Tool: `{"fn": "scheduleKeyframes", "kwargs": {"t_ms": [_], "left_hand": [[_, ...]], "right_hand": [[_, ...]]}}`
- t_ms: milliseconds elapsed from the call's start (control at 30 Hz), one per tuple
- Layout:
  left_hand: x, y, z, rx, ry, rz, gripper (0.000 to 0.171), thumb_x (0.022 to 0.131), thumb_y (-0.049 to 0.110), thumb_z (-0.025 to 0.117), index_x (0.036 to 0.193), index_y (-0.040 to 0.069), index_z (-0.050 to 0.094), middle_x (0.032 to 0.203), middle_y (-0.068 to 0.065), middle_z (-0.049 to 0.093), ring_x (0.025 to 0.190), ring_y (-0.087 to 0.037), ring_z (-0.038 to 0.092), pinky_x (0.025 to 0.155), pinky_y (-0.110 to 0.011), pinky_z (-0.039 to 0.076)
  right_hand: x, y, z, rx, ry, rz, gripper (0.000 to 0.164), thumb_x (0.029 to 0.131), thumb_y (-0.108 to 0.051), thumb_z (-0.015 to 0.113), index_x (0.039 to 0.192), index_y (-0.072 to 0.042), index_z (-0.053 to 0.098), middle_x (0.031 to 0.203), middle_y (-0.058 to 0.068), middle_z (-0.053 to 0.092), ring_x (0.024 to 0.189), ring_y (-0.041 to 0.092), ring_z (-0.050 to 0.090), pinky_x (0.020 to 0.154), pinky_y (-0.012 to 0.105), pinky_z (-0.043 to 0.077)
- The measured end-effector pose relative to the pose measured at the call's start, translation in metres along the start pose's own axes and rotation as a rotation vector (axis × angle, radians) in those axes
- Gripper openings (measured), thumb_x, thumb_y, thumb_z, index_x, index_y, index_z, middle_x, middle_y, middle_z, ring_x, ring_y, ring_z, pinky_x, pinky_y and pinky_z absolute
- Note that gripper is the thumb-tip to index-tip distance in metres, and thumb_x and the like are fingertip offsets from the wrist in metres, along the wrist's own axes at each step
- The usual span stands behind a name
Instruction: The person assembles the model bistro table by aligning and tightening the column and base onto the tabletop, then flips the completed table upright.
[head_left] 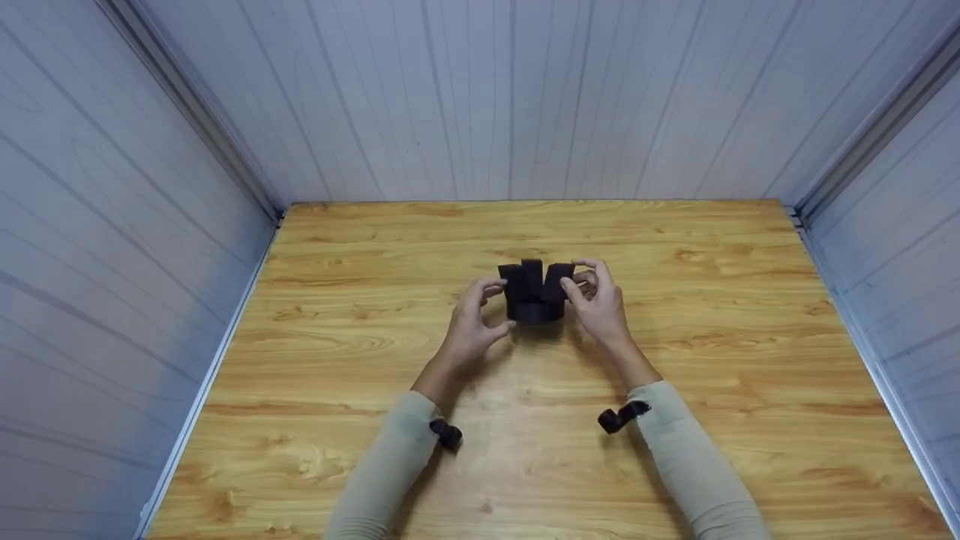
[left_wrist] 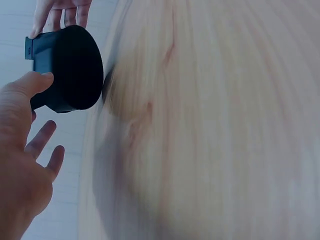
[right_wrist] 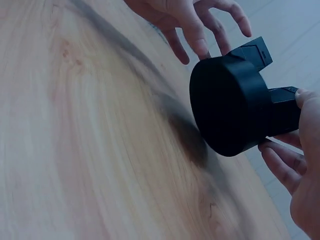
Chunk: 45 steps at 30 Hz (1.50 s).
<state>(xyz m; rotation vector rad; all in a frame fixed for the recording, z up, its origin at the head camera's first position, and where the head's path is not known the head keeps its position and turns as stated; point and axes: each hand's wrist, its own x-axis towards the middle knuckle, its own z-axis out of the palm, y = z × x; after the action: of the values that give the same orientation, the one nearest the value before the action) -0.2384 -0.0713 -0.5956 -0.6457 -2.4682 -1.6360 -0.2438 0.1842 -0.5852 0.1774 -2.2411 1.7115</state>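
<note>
Between the two hands is a black round-based object [head_left: 535, 311] with several upright blocks rising from its base; its exact kind cannot be told. Its flat underside [right_wrist: 212, 107] shows in both wrist views, tilted off the table. My left hand [head_left: 471, 321] holds it from the left, thumb at the base and a finger at the left block, while other fingers stand apart from it. On the opposite side my right hand [head_left: 600, 304] pinches the right block, thumb in front and fingers partly hidden behind. Whether the base's edge touches the table cannot be told.
A wood-grain table [head_left: 360, 337] lies under the hands. Pale panelled walls [head_left: 480, 97] enclose it at the back and on both sides. Small black devices are strapped at the left wrist [head_left: 447, 433] and the right wrist [head_left: 624, 416].
</note>
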Motion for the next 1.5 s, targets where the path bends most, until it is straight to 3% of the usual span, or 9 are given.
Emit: {"fn": "scheduleKeyframes", "kwargs": {"t_ms": [233, 400, 500, 567, 633, 733, 867, 1133, 1500], "left_hand": [[0.004, 0.000, 0.007, -0.040, -0.004, 0.023, 0.059, 0.094, -0.009, 0.085, 0.145, 0.005, 0.060, 0.151, -0.022, 0.062, 0.137, -0.044, 0.072, 0.116, -0.059, 0.060], [0.007, -0.003, 0.008, -0.078, 0.009, -0.006, 0.055, 0.095, -0.010, 0.082, 0.145, 0.003, 0.061, 0.150, -0.024, 0.062, 0.135, -0.048, 0.073, 0.115, -0.056, 0.061], [0.008, -0.005, 0.008, -0.083, 0.026, -0.023, 0.054, 0.096, -0.009, 0.082, 0.145, 0.002, 0.062, 0.149, -0.025, 0.062, 0.132, -0.049, 0.074, 0.115, -0.055, 0.061], [0.008, -0.007, 0.008, -0.084, 0.034, -0.031, 0.054, 0.096, -0.009, 0.082, 0.144, 0.002, 0.062, 0.149, -0.026, 0.062, 0.131, -0.049, 0.075, 0.115, -0.054, 0.061], [0.008, -0.008, 0.009, -0.083, 0.039, -0.041, 0.054, 0.095, -0.009, 0.082, 0.144, 0.002, 0.062, 0.149, -0.025, 0.062, 0.129, -0.048, 0.076, 0.115, -0.053, 0.062], [0.009, -0.009, 0.010, -0.082, 0.042, -0.050, 0.055, 0.095, -0.010, 0.082, 0.145, 0.002, 0.062, 0.149, -0.025, 0.062, 0.127, -0.046, 0.077, 0.114, -0.049, 0.063], [0.010, -0.008, 0.011, -0.091, 0.049, -0.047, 0.055, 0.094, -0.011, 0.082, 0.144, 0.002, 0.062, 0.149, -0.026, 0.062, 0.125, -0.046, 0.077, 0.112, -0.047, 0.064], [0.012, -0.004, 0.011, -0.093, 0.046, -0.049, 0.054, 0.094, -0.013, 0.082, 0.142, 0.002, 0.063, 0.148, -0.025, 0.063, 0.125, -0.046, 0.078, 0.111, -0.049, 0.065], [0.018, 0.008, 0.006, -0.116, 0.017, -0.112, 0.057, 0.097, -0.003, 0.084, 0.149, 0.008, 0.062, 0.156, -0.021, 0.060, 0.126, -0.042, 0.076, 0.110, -0.051, 0.065]], "right_hand": [[0.000, 0.001, -0.002, 0.086, -0.029, 0.064, 0.037, 0.109, -0.004, 0.071, 0.142, 0.005, 0.058, 0.104, 0.028, 0.077, 0.078, 0.006, 0.072, 0.075, 0.024, 0.063], [-0.009, 0.003, -0.004, 0.233, -0.132, 0.121, 0.056, 0.108, 0.005, 0.066, 0.159, 0.004, 0.045, 0.135, 0.031, 0.071, 0.110, 0.009, 0.072, 0.095, 0.024, 0.062], [-0.015, 0.005, -0.005, 0.269, -0.215, 0.128, 0.068, 0.103, 0.009, 0.070, 0.164, 0.003, 0.040, 0.158, 0.029, 0.059, 0.133, 0.023, 0.065, 0.109, 0.031, 0.057], [-0.019, 0.008, -0.005, 0.267, -0.258, 0.112, 0.070, 0.100, 0.012, 0.073, 0.162, 0.004, 0.043, 0.165, 0.027, 0.052, 0.139, 0.027, 0.060, 0.113, 0.033, 0.056], [-0.022, 0.010, -0.005, 0.263, -0.275, 0.088, 0.066, 0.097, 0.016, 0.074, 0.156, 0.009, 0.047, 0.165, 0.028, 0.050, 0.140, 0.025, 0.060, 0.114, 0.032, 0.057], [-0.024, 0.014, -0.004, 0.269, -0.278, 0.043, 0.053, 0.094, 0.022, 0.072, 0.143, 0.017, 0.053, 0.158, 0.033, 0.049, 0.134, 0.009, 0.062, 0.109, 0.021, 0.058], [-0.023, 0.017, -0.003, 0.263, -0.263, -0.005, 0.040, 0.094, 0.023, 0.070, 0.132, 0.021, 0.059, 0.151, 0.036, 0.050, 0.132, -0.001, 0.062, 0.110, 0.019, 0.057], [-0.021, 0.019, -0.003, 0.225, -0.221, -0.040, 0.033, 0.094, 0.024, 0.071, 0.127, 0.020, 0.065, 0.144, 0.035, 0.055, 0.134, -0.001, 0.061, 0.114, 0.018, 0.055], [-0.018, 0.007, -0.010, 0.238, -0.231, 0.005, 0.041, 0.094, 0.024, 0.068, 0.135, 0.018, 0.065, 0.164, 0.033, 0.042, 0.126, 0.005, 0.063, 0.109, 0.020, 0.058]]}}
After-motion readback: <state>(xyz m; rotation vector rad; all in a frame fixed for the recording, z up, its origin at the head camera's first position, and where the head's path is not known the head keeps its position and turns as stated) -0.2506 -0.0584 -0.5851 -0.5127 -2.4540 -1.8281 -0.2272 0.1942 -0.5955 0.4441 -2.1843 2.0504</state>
